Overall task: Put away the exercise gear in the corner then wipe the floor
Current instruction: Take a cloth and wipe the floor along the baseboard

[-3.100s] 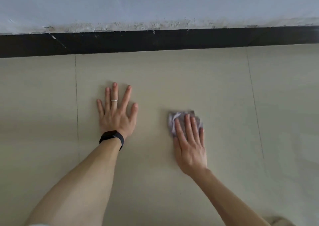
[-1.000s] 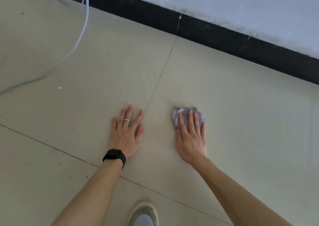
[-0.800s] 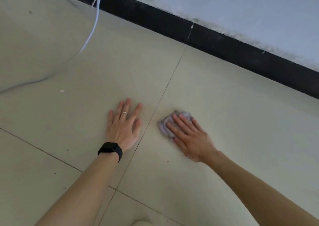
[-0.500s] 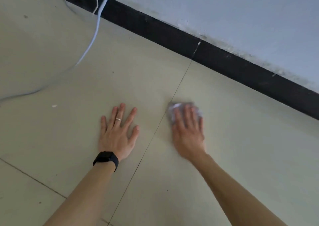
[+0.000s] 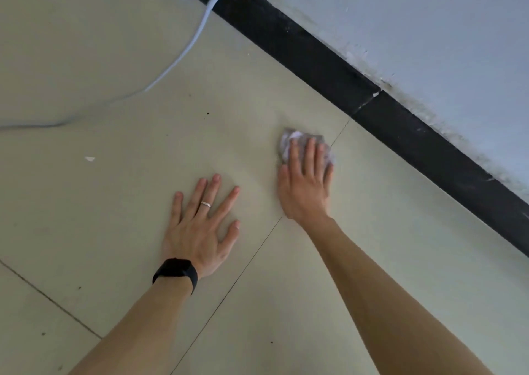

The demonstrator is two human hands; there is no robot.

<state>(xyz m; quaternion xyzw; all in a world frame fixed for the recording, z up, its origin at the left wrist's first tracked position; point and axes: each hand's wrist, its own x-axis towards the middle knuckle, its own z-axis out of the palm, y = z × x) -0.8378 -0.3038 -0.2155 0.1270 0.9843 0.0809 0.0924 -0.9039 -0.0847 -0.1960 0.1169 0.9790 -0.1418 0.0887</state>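
Grey rag [image 5: 289, 143] lay under flat right hand [image 5: 306, 191], left hand [image 5: 197, 231] splayed on tile [image 5: 114, 202]; even overlapping strokes seemed best.

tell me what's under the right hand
A crumpled cloth sits under the fingers of the right hand, pressed to the floor. Only its far edge shows; the rest is hidden by the fingers.

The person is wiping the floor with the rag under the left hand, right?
No. The rag is under the right hand, not the left. The left hand lies flat on the bare floor. The head view shows it.
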